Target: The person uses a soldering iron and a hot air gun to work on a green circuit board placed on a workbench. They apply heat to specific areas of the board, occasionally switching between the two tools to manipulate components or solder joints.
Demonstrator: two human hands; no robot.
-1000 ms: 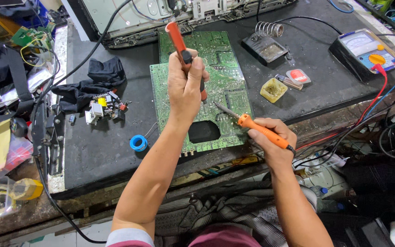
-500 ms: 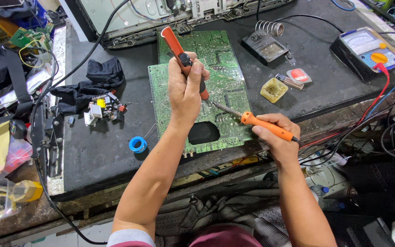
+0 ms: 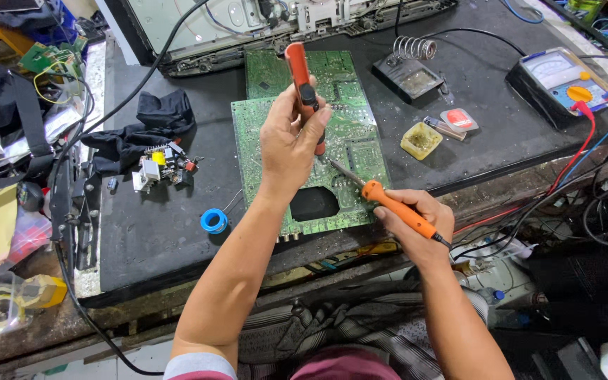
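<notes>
On the black tabletop (image 3: 163, 239) lies a green circuit board (image 3: 276, 134), above which the left hand (image 3: 288, 144) grips an upright red desoldering pump (image 3: 302, 84), while at four o'clock the right hand (image 3: 416, 225) clasps an orange soldering iron (image 3: 395, 207), tip touching the board.

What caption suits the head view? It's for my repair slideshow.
Left hand holds desoldering pump, right hand soldering iron over green circuit board.

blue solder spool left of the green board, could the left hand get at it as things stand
Probably not freely: the left hand is wrapped around an orange desoldering pump above the green board. The blue solder spool lies uncovered on the black mat.
</notes>
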